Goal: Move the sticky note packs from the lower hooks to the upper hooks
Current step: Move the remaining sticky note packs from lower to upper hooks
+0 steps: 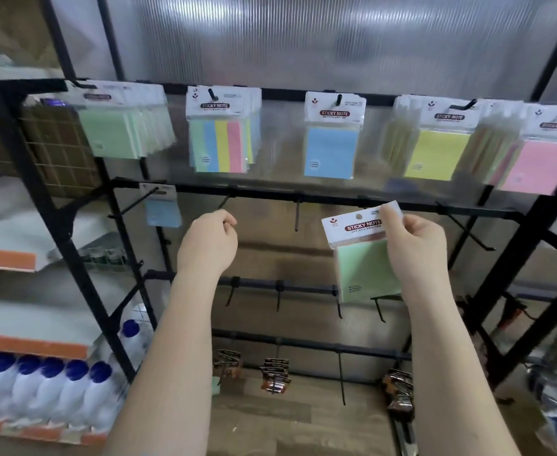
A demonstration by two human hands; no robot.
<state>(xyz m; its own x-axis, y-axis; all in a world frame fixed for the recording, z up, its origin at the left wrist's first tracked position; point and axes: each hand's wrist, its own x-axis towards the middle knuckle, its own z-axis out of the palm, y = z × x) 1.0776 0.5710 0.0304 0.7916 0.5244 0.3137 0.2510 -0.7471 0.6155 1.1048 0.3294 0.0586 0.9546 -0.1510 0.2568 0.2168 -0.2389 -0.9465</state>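
Observation:
My right hand (413, 248) pinches the white header card of a green sticky note pack (362, 258), held free of any hook in front of the second bar. My left hand (209, 243) hovers beside it with fingers curled, holding nothing, near a bare hook (223, 202). One small blue pack (162, 207) hangs on the lower bar's left hook. On the upper hooks hang green packs (119, 130), striped multicolour packs (221, 136), a blue pack (331, 143), yellow packs (435, 146) and pink packs (540, 159).
Black bars with bare hooks (278, 291) run below my hands. Small dark packets (274, 373) hang on the lowest bar. White bottles with blue caps (40, 393) fill the shelf at lower left. A black rack post (517, 268) slants at right.

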